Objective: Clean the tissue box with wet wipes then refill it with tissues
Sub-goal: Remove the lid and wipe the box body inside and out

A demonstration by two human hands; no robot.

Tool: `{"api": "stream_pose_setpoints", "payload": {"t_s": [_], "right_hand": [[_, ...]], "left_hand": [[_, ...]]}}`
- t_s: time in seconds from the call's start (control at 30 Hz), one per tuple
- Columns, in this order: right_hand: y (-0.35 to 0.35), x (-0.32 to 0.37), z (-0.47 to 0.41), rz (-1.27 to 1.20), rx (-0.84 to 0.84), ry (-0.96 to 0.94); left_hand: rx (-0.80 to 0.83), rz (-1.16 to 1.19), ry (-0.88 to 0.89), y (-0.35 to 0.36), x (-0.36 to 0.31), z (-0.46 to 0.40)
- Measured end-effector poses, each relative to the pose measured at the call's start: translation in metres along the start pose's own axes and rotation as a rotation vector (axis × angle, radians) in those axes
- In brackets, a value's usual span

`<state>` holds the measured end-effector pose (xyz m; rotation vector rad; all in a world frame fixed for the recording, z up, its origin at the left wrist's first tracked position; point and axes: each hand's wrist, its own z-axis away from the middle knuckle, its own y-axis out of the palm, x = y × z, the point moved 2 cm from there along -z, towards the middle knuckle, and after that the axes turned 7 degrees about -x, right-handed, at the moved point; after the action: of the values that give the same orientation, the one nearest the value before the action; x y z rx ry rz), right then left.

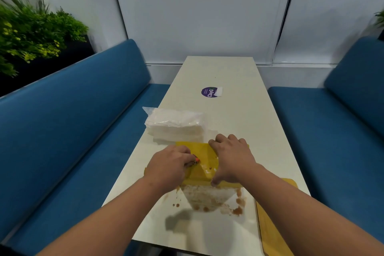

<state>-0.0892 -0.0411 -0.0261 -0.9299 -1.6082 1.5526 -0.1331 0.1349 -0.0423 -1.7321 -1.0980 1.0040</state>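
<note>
Yellow tissue box (204,164) lying flat, long axis crossing the worktop (234,110), right hand (230,158) gripping it, left hand (170,164) pinching a small dark object, identity unclear, tissue pack (176,123) sitting beyond.

The left hand (169,165) covers the left part of the yellow box (204,164), and something small with an orange tip pokes out from under its fingers; what it is cannot be told. The right hand (231,157) hides the box's right side. The yellow board (270,224) at the lower right is cut off by the bottom edge. The words on the purple sticker (208,92) are too small to read fully. The plant (31,33) at the upper left is blurry and cut off.
</note>
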Motion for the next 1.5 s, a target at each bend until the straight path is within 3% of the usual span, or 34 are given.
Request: {"api": "stream_pose_setpoints", "payload": {"t_s": [0.13, 0.27, 0.37, 0.53, 0.7, 0.87, 1.0, 1.17, 1.33, 1.5], "right_hand": [[0.001, 0.001, 0.0, -0.013, -0.008, -0.007], [0.002, 0.0, 0.001, -0.01, 0.001, -0.002], [0.002, 0.0, 0.0, -0.004, -0.005, -0.003], [0.001, 0.001, -0.001, -0.003, -0.008, -0.011], [0.003, -0.001, 0.0, -0.004, -0.008, -0.002], [0.003, -0.002, 0.0, -0.002, 0.003, -0.005], [0.001, -0.004, -0.002, -0.002, -0.01, -0.002], [0.001, 0.0, 0.0, -0.004, 0.001, -0.002], [0.002, -0.003, 0.001, -0.014, -0.032, 0.007], [0.005, 0.0, 0.004, -0.014, -0.009, 0.007]], "left_hand": [[0.002, 0.02, 0.06, 0.007, -0.009, 0.017], [-0.062, 0.049, -0.048, 0.01, -0.025, 0.008], [-0.068, 0.06, 0.011, 0.018, -0.044, 0.004], [-0.156, 0.009, -0.067, 0.018, -0.021, 0.005], [-0.136, 0.004, 0.13, 0.023, -0.038, 0.017], [-0.232, -0.015, 0.0, 0.016, -0.013, 0.01], [-0.16, 0.026, 0.141, 0.02, -0.031, 0.019], [-0.297, 0.027, -0.145, 0.015, -0.007, 0.006], [-0.323, 0.009, 0.0, 0.027, -0.038, 0.006], [-0.35, -0.052, -0.202, 0.022, -0.013, -0.019]]}}
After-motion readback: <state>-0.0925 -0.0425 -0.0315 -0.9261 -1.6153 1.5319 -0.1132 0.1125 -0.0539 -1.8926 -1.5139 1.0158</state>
